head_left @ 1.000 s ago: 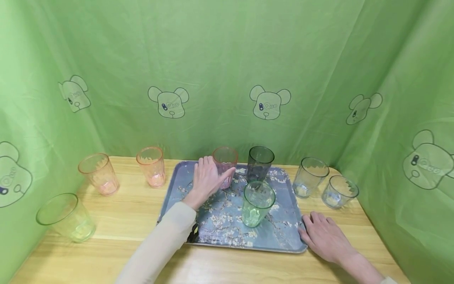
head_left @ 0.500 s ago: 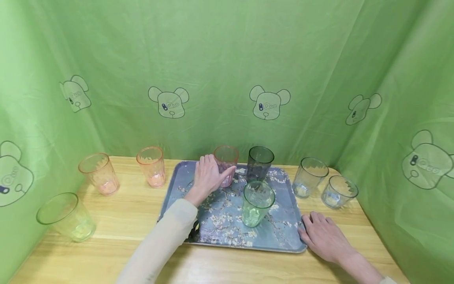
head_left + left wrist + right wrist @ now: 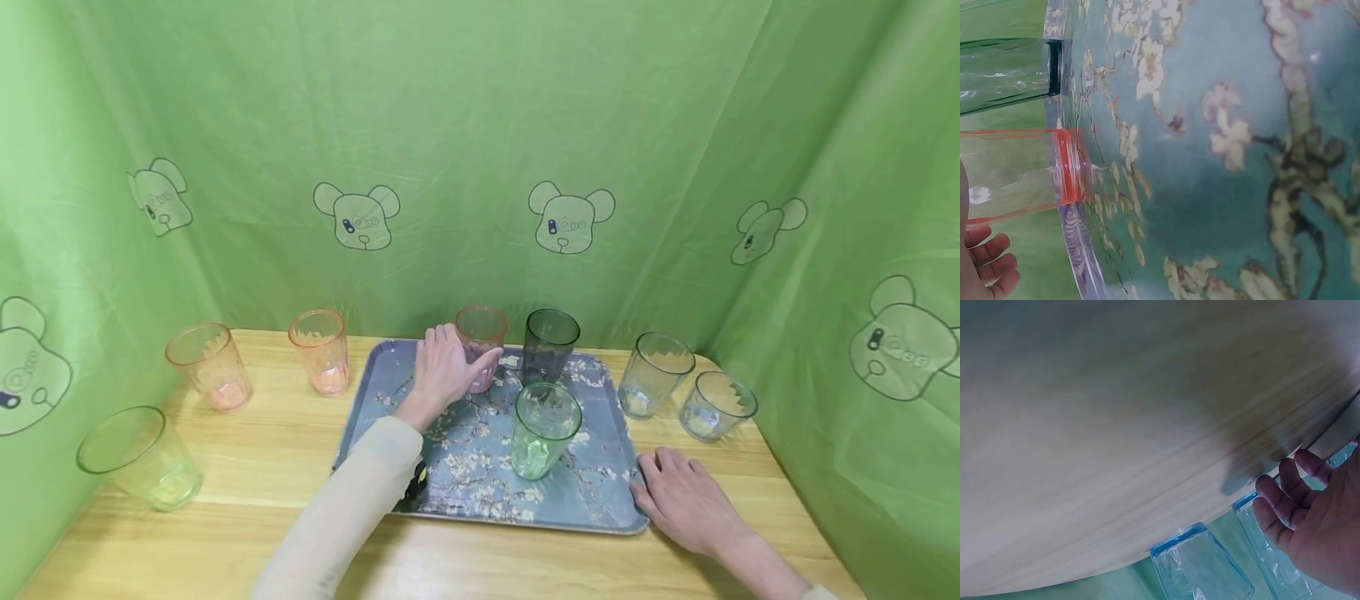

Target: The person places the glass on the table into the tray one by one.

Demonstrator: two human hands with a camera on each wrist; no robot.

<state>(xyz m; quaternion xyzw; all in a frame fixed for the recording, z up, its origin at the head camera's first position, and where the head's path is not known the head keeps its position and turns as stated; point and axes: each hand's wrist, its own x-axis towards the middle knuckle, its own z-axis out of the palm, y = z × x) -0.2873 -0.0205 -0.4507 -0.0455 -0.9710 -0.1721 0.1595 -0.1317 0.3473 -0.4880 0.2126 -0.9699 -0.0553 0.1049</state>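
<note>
Pink glass (image 3: 483, 337) stands beside left hand (image 3: 441, 365), behind thumb (image 3: 484, 362); contact unclear.

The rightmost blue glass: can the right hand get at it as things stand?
Probably yes. The right hand rests right of the tray, apparently holding nothing, and the rightmost blue glass stands just beyond it, with only bare tabletop between.

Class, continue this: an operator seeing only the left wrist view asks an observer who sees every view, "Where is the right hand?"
Observer: The right hand is on the table, beside the tray at its right edge.
Operator: Any glasses right of the tray?
Observer: Yes: a taller blue glass and a shorter blue glass.
Operator: Which glass is farthest left?
Observer: A pale green glass, standing on the table.
</note>
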